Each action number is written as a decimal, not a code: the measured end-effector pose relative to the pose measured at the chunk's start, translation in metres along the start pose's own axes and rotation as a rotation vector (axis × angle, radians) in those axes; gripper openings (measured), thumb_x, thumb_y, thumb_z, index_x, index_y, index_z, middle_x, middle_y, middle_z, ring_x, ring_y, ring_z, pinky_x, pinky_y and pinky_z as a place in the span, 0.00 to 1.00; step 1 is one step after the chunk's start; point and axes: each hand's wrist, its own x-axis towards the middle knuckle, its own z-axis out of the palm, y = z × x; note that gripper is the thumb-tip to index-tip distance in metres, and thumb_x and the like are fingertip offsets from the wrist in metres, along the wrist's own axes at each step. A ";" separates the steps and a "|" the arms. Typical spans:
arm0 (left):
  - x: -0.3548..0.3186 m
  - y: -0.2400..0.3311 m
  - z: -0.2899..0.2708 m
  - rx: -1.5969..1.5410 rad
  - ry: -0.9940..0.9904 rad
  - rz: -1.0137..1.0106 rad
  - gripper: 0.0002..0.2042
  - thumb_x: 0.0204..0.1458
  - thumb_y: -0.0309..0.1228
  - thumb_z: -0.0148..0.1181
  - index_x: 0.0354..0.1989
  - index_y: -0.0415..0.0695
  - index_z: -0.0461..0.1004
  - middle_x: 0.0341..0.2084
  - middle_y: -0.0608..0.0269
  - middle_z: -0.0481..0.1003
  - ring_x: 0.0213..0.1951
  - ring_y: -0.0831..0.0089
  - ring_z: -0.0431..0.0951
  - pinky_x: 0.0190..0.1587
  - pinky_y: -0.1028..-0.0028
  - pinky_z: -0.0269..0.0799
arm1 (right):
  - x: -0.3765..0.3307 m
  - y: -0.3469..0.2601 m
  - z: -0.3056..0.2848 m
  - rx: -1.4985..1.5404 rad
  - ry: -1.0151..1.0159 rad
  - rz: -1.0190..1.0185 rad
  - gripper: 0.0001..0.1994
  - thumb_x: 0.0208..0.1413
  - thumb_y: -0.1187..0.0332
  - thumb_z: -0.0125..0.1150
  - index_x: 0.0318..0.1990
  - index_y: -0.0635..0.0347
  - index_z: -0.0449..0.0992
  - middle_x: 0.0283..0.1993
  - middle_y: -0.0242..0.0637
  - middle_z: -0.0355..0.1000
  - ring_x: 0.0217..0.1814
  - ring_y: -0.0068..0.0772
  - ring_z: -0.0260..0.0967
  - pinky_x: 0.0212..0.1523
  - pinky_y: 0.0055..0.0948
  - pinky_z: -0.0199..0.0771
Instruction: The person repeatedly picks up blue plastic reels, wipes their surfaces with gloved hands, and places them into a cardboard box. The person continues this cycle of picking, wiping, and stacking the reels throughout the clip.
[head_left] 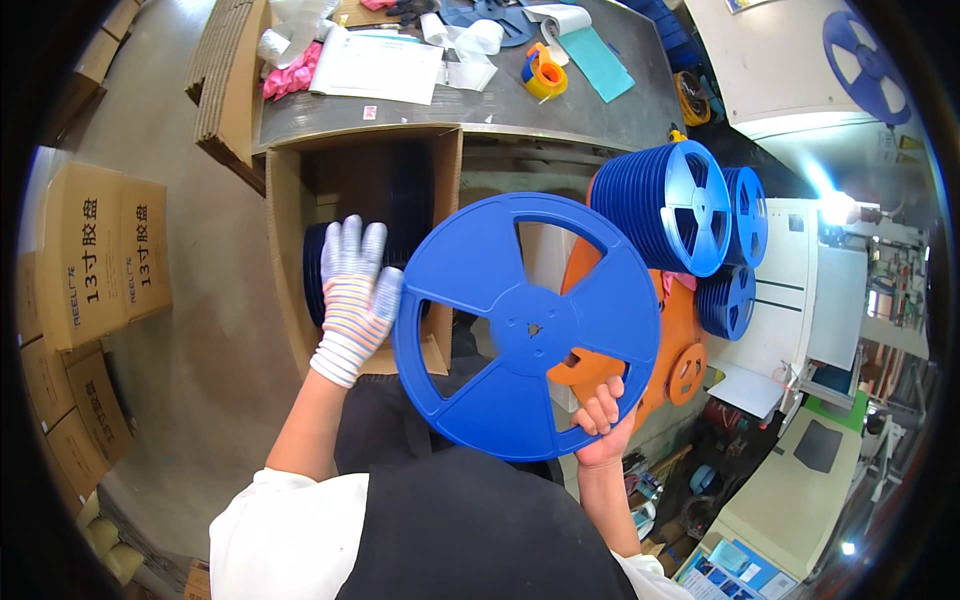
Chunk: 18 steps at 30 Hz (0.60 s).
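A large blue plastic reel with cut-out windows faces me in front of my body. My right hand, bare, has its fingers wrapped round the reel's lower right rim through a window. My left hand, in a striped knit glove with greyish fingers, is stretched out with fingers spread at the reel's left edge. The thumb lies close to the rim; whether it touches, I cannot tell. Behind that hand stands an open cardboard box. Dark blue reels sit inside it, partly hidden by the hand and in shadow.
To the right, a row of blue reels stands on an orange support, beside smaller reel stacks. The grey workbench holds papers, a tape roll and wrapping. Closed cartons are stacked at left.
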 end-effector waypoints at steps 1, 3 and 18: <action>-0.001 0.011 -0.015 0.050 -0.032 0.090 0.31 0.58 0.44 0.53 0.68 0.44 0.62 0.71 0.42 0.53 0.72 0.39 0.47 0.73 0.50 0.38 | -0.003 0.007 0.003 -0.016 -0.029 0.034 0.24 0.68 0.42 0.42 0.36 0.55 0.67 0.17 0.24 0.55 0.13 0.16 0.48 0.18 0.20 0.49; -0.002 0.035 -0.030 0.033 -0.146 0.164 0.35 0.56 0.49 0.53 0.70 0.44 0.59 0.72 0.43 0.51 0.73 0.42 0.44 0.73 0.48 0.33 | -0.009 0.021 0.008 -0.049 -0.073 0.097 0.24 0.67 0.41 0.43 0.36 0.54 0.68 0.17 0.24 0.55 0.13 0.16 0.47 0.18 0.20 0.49; -0.042 -0.003 -0.015 0.094 -0.306 -0.061 0.31 0.58 0.45 0.50 0.68 0.40 0.61 0.67 0.42 0.59 0.68 0.46 0.58 0.70 0.52 0.49 | -0.029 0.054 0.028 -0.187 -0.118 -0.013 0.25 0.67 0.40 0.42 0.37 0.55 0.67 0.17 0.24 0.55 0.13 0.16 0.45 0.16 0.19 0.48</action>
